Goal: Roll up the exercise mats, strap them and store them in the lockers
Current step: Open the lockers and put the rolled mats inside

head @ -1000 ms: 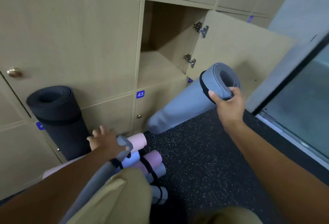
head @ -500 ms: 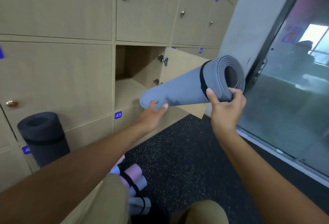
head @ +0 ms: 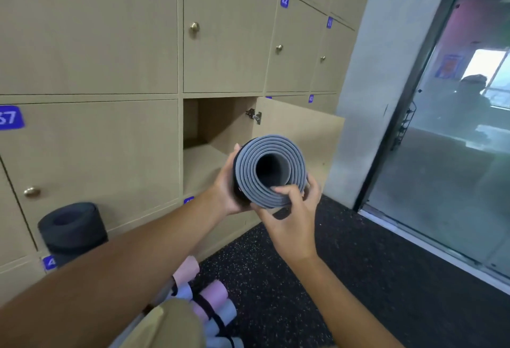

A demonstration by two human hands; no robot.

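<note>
Since half a second ago we swing the rolled grey foam exercise mat [head: 269,172] end-on at frame centre, aimed into the open wooden locker [head: 218,132]. Our left hand [head: 229,187] cups its side; our right hand [head: 292,206] grips its lower rim to steer it in.

Soft even indoor light, slight blur, edges bowed wide.

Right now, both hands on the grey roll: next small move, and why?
Probably push the grey rolled mat forward into the open locker. Left hand and right hand grip its near end, it points at the opening, and the locker door stands swung aside.
</note>
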